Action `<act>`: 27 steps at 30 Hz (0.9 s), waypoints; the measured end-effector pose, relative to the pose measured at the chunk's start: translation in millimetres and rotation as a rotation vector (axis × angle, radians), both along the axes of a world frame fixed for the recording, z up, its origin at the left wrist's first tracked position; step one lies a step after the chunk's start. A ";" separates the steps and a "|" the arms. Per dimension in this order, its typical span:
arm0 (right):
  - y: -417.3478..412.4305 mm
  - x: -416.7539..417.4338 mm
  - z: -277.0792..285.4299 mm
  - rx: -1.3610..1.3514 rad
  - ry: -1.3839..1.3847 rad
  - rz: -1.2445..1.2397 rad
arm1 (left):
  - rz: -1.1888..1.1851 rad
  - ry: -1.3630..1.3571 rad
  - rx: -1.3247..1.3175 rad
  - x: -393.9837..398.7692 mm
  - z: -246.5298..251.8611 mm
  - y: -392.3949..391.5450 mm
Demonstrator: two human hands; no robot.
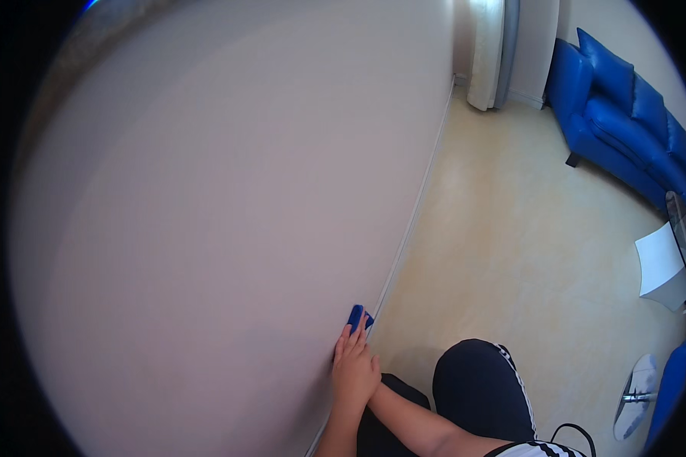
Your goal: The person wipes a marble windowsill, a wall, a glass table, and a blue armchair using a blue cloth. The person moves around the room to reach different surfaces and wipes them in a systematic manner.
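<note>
A small blue cloth or pad (355, 316) lies against the pale wall (234, 228), just above the white baseboard (403, 245), low in the head view. Fingers of my right hand (364, 324) press on it, with blue showing on both sides of them; the rest of that hand is mostly hidden. Over it lies my left hand (354, 367), its thumb apart from the fingers and nothing else seen in it. Both arms reach in from the bottom edge.
Beige floor (491, 228) runs right of the wall. A curtain (485, 57) hangs at the far end, near a blue sofa (623, 125). At right stand a white curved-sided piece (660, 263), a glass tabletop (683, 234) and a pale base with a metal post (637, 383). My bent knee (480, 383) is close by.
</note>
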State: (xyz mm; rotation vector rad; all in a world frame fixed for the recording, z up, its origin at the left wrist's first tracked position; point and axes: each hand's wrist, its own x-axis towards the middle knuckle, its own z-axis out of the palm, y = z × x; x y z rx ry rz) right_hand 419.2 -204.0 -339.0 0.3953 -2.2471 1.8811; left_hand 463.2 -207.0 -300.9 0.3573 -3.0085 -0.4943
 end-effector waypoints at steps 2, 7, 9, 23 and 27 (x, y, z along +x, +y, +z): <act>-3.4 -14.6 -16.1 0.012 -0.034 -0.022 | -0.008 -0.099 0.044 -11.9 -23.9 -5.3; -6.9 -33.1 -12.0 -0.006 -0.027 -0.021 | 0.027 -0.002 0.039 -35.7 -28.7 -6.5; -1.5 -48.8 25.3 -0.024 0.067 -0.010 | -0.007 0.245 -0.014 -37.3 19.1 4.1; 10.4 -130.2 33.8 -0.082 0.200 -0.071 | -0.126 0.138 -0.290 -110.2 40.2 11.4; 10.4 -87.6 -68.1 -0.058 -0.187 -0.113 | -0.114 -0.249 -0.168 -109.1 -55.2 10.1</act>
